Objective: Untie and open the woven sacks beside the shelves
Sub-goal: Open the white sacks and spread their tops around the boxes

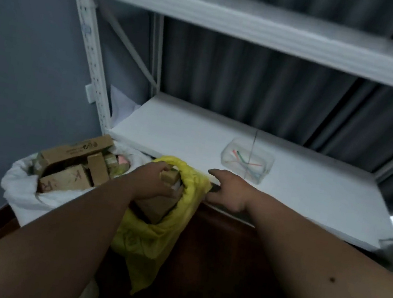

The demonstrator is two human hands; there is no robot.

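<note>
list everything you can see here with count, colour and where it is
white sack: 1, white, open, on the floor left of the shelf
boxes: several, brown cardboard, inside the white sack
yellow bag: 1, yellow, open, in front of the shelf edge
small box: 1, brown, at the yellow bag's mouth, in the left hand
shelf unit: 1, white metal, against the grey curtain
clear tub: 1, transparent, on the lower shelf, holding coloured strips
curtain: 1, dark grey, behind the shelves
left hand: holds the small box
right hand: fingers relaxed, at the shelf edge beside the yellow bag
</note>
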